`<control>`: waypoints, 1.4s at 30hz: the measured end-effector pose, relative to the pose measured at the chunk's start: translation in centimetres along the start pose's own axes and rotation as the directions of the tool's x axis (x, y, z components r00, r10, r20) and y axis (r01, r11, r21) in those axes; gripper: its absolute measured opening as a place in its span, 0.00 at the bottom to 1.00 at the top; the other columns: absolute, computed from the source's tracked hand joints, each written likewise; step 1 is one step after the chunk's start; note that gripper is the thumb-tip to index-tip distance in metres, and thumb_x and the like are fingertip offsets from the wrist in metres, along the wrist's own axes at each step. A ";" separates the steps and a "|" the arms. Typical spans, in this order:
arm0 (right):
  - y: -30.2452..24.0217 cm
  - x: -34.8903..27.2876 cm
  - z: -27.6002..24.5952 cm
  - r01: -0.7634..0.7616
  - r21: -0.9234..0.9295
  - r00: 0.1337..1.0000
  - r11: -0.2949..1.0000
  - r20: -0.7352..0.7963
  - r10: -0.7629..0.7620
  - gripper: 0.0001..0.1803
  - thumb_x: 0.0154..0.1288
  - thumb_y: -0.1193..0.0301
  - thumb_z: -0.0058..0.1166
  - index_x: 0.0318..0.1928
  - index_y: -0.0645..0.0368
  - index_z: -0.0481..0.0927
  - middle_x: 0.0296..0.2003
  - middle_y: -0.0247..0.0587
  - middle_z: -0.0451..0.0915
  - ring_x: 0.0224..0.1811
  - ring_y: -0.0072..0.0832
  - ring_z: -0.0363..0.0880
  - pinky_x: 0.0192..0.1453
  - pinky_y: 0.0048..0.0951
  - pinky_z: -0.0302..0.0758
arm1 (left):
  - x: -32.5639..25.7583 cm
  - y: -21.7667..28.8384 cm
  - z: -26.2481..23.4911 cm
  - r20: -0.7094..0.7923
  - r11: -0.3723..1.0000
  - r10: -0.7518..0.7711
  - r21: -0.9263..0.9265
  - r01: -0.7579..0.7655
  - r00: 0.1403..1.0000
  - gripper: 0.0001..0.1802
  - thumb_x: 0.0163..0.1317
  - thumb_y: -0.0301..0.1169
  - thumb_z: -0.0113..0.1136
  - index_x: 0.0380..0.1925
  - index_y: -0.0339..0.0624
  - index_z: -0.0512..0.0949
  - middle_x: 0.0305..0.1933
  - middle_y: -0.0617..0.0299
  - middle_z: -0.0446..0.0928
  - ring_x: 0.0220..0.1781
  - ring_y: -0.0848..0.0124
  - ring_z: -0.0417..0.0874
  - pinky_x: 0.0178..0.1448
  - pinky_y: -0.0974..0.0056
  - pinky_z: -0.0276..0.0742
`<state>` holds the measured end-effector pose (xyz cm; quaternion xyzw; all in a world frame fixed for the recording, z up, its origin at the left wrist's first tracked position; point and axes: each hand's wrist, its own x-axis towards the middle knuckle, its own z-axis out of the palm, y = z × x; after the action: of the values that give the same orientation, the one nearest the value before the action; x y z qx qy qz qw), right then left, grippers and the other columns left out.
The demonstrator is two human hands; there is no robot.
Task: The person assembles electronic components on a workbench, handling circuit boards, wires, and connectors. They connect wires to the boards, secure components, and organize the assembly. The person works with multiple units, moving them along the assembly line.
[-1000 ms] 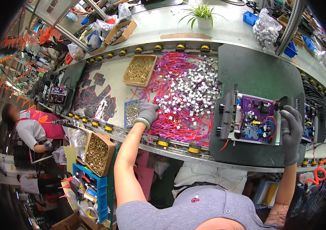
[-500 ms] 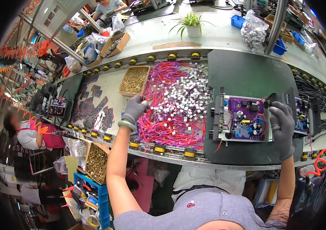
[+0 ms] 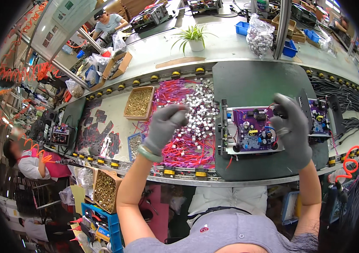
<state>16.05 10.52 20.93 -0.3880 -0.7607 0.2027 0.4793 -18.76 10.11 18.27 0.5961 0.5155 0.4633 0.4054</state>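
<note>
Leaning inward from the near edge, the left forearm rose to a gloved left hand (image 3: 166,126) that hung over the near-left part of the loose wires (image 3: 188,147), red and purple, with white connectors (image 3: 200,105) crowded toward the far and right side of the pile. Its wrist, ringed by a pale green bracelet (image 3: 149,153), pointed far and to the right; the fingers were curled in narrow, tips drawn together toward the right. A small reddish spot showed by those tips — whether they gripped anything could not be told.

The right arm came up almost straight from the near right, elbow low. At its end the gloved right hand (image 3: 291,128) bent leftward over the right end of the unit with the purple circuit board (image 3: 247,124), fingers hooked, with thumb and forefinger apart. A dark part showed between them; whether it was grasped could not be told.

The unit lay on the dark green mat (image 3: 251,80), right of the wires, its black panel (image 3: 223,126) on the left. Left of the wires stood a box (image 3: 136,117) of gold-coloured parts, far from the blue tray (image 3: 129,145).
</note>
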 end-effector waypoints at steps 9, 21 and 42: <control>-1.8 2.5 4.5 0.050 0.348 0.993 0.936 0.082 -0.084 0.09 0.74 0.70 0.54 0.44 0.64 0.82 0.38 0.40 0.84 0.39 0.23 0.81 0.46 0.27 0.78 | -0.3 6.8 7.7 0.353 0.981 0.007 0.179 -0.074 0.936 0.09 0.67 0.29 0.62 0.42 0.36 0.83 0.28 0.59 0.83 0.31 0.80 0.82 0.38 0.67 0.80; -2.1 2.2 5.3 -0.269 0.451 0.901 0.851 0.431 0.057 0.08 0.65 0.79 0.61 0.44 0.64 0.83 0.37 0.37 0.85 0.40 0.20 0.82 0.45 0.25 0.78 | -0.9 6.0 5.1 0.459 0.988 -0.117 0.144 0.056 0.881 0.07 0.68 0.27 0.60 0.43 0.36 0.82 0.29 0.65 0.81 0.32 0.82 0.79 0.38 0.70 0.77; 6.0 0.9 -2.2 0.242 -0.462 0.905 0.853 0.424 -0.027 0.06 0.54 0.66 0.66 0.30 0.50 0.82 0.34 0.34 0.80 0.43 0.35 0.80 0.56 0.39 0.71 | -15.2 -22.8 -14.1 -0.285 0.589 -0.604 0.470 0.658 0.744 0.15 0.55 0.36 0.68 0.34 0.34 0.86 0.27 0.56 0.84 0.27 0.66 0.83 0.35 0.62 0.76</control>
<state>20.21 14.80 18.34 -0.3942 -0.8945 0.0373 0.2078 -38.50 -1.70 -2.28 0.4406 0.8203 0.1510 0.3319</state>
